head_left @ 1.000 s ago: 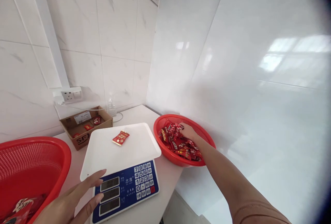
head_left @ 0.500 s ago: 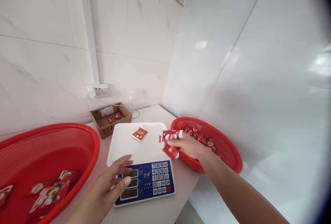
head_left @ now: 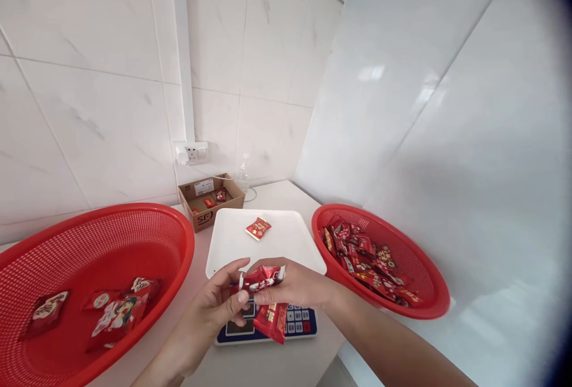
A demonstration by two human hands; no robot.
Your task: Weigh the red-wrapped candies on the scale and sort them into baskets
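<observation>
White worktop (head_left: 286, 193), tiled wall (head_left: 268, 77) standing behind its back edge.

Right hand (head_left: 297, 285): gripping red packets, at least two; upper packet (head_left: 263, 278) lying across the fingertips, lower packet (head_left: 271, 318) hanging beneath the thumb. Left hand (head_left: 218, 300): fingers curling about the upper packet's left end; whether they are pinching it, cannot tell.

Change: packets now coming away from the right basket (head_left: 429, 279), hands meeting over the scale (head_left: 227, 238); handling is apparently becoming two-handed.

One packet (head_left: 258, 228): lying loose on the scale's tray, beyond the grip, toward the tray's far edge. Right basket: overhanging the worktop's right edge, holding many packets. Left basket (head_left: 170, 226): standing at the worktop's left, holding a few packets. Cardboard box (head_left: 230, 209): sitting near the back edge, holding small packets. Clear bottle (head_left: 243, 173): standing just beside it.
</observation>
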